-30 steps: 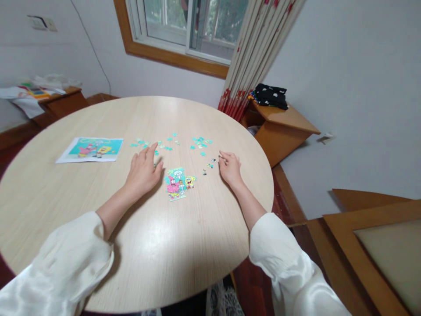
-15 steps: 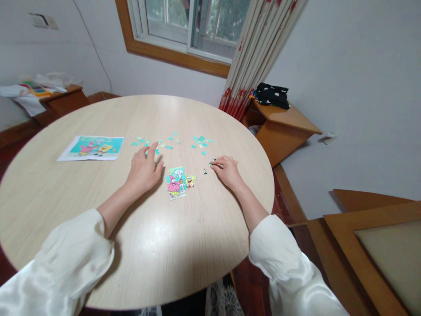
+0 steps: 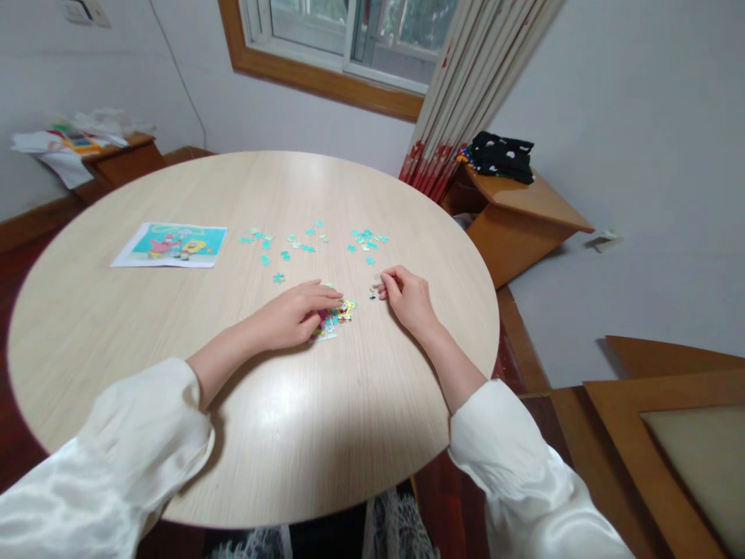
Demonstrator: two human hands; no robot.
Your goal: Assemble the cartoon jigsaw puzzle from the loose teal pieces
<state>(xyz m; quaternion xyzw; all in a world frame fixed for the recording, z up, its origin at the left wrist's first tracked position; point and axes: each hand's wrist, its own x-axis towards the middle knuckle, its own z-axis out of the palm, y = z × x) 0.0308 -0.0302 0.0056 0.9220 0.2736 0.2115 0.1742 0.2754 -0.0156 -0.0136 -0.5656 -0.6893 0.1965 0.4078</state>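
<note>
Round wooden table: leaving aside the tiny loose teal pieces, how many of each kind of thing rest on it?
printed cartoon picture sheet: 1
partly assembled colourful jigsaw patch: 1
hands, the left hand lying on the patch and the right hand beside it: 2
Total: 4

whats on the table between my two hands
In the head view, part of the joined puzzle sticks out from under the left hand; past it, bare table and a small dark piece by the right hand fingers.
</note>
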